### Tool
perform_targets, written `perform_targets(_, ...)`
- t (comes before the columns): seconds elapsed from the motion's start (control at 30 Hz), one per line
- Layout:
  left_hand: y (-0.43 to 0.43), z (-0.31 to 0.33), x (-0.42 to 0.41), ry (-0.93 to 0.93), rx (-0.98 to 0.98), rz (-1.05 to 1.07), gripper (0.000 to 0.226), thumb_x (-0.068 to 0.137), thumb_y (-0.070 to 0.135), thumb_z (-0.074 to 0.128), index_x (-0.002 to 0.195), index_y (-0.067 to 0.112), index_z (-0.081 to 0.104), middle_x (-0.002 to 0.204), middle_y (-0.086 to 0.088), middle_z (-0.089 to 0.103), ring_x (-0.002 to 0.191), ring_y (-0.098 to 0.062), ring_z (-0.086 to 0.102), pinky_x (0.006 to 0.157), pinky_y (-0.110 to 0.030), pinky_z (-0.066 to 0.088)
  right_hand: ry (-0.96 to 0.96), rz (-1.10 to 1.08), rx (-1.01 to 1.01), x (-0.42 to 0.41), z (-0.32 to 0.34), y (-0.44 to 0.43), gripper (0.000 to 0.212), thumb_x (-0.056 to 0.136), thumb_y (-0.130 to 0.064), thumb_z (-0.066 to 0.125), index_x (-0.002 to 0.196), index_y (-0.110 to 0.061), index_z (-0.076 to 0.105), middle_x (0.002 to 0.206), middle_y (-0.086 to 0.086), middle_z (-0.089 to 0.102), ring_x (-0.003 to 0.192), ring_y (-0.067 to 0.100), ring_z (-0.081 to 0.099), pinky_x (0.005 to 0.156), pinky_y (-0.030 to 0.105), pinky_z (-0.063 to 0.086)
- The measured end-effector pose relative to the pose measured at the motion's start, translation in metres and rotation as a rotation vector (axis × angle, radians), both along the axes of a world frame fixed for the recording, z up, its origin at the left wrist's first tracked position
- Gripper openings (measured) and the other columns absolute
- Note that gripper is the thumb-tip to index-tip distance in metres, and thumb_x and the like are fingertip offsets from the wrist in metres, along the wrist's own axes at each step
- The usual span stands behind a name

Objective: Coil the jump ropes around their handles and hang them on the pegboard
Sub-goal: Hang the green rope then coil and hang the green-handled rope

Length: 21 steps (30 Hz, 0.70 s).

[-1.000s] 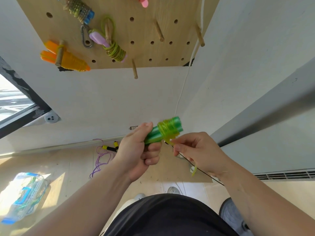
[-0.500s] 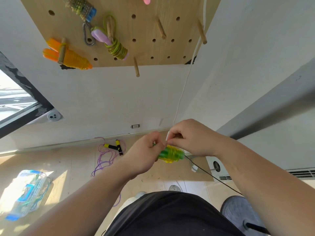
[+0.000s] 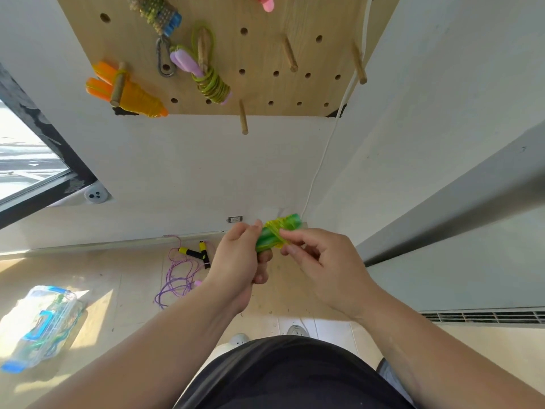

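Here, in the head view, the left hand [image 3: 236, 261] grips the lower end of the green jump-rope handles [image 3: 265, 240]. Their long axis slants up and rightward past the right hand [image 3: 321, 261], which pinches the yellow cord [image 3: 277, 227] wound round them. The pegboard [image 3: 265, 54] hangs well above both hands, with a bare peg [image 3: 243, 116] roughly over the left.

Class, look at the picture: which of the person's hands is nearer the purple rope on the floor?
Left. The left hand is just right of the purple rope; the right hand is farther right, beyond the green handles.
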<state>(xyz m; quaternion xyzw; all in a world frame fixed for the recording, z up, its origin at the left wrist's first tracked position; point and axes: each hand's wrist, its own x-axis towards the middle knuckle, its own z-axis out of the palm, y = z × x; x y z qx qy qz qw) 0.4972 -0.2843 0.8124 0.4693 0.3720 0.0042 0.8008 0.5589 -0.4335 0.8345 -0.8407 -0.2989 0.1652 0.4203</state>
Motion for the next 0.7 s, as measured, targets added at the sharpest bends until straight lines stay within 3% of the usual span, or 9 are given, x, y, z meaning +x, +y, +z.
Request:
perform_targets(0.2,0.011,0.021,0.006,-0.107,-0.306,0.102,0.022,0.106,0.030,0.050,0.088,0.018,0.047,0.056,-0.003,0.038,0.044,-0.013,0.019,0.042,-0.024,0.020,0.251,-0.125,0.233,-0.005,0.003,-0.012,0.040,0.094,-0.007,0.068,0.097,-0.046,0.077,0.083,-0.003,0.076,0.056,0.010,0.049,0.056,0.022,0.043)
perform_targets(0.33,0.009,0.031,0.003,-0.188,-0.454,0.015,0.018,0.104,0.034,0.049,0.095,0.018,0.048,0.056,-0.001,0.034,0.040,-0.010,0.017,0.037,-0.022,0.021,0.531,-0.178,0.376,0.001,0.004,-0.018,0.030,0.094,-0.004,0.064,0.093,-0.028,0.081,0.081,0.011,0.073,0.049,0.015,0.042,0.049,0.025,0.036)
perform_targets(0.47,0.003,0.036,-0.004,-0.223,-0.508,-0.117,0.026,0.100,0.039,0.050,0.085,0.018,0.052,0.055,0.001,0.031,0.038,-0.007,0.017,0.038,-0.020,0.017,0.749,-0.051,0.396,0.011,0.000,-0.022,0.006,0.085,-0.021,0.075,0.086,-0.018,0.080,0.074,0.014,0.067,0.048,0.013,0.044,0.051,0.028,0.032)
perform_targets(0.57,0.005,0.037,-0.010,-0.194,-0.430,-0.279,0.023,0.096,0.040,0.053,0.084,0.021,0.046,0.055,0.000,0.030,0.040,-0.008,0.017,0.041,-0.021,0.016,0.741,0.070,0.260,0.025,-0.001,-0.028,0.018,0.080,-0.026,0.084,0.086,-0.012,0.076,0.069,0.011,0.065,0.051,0.014,0.048,0.051,0.025,0.038)
perform_targets(0.63,0.007,0.034,-0.015,-0.167,-0.297,-0.412,0.027,0.101,0.035,0.050,0.077,0.023,0.044,0.056,-0.001,0.031,0.043,-0.009,0.018,0.045,-0.022,0.013,0.596,0.176,0.086,0.036,0.002,-0.029,0.007,0.086,-0.002,0.074,0.082,-0.007,0.075,0.065,0.008,0.066,0.055,0.016,0.054,0.052,0.025,0.044)
perform_targets(0.7,0.008,0.027,-0.018,-0.138,-0.182,-0.497,0.031,0.105,0.028,0.047,0.074,0.023,0.043,0.057,-0.001,0.033,0.044,-0.009,0.022,0.046,-0.022,0.011,0.490,0.298,-0.098,0.050,0.005,-0.027,0.015,0.087,0.007,0.069,0.080,-0.005,0.077,0.068,0.013,0.070,0.062,0.021,0.060,0.059,0.033,0.051)
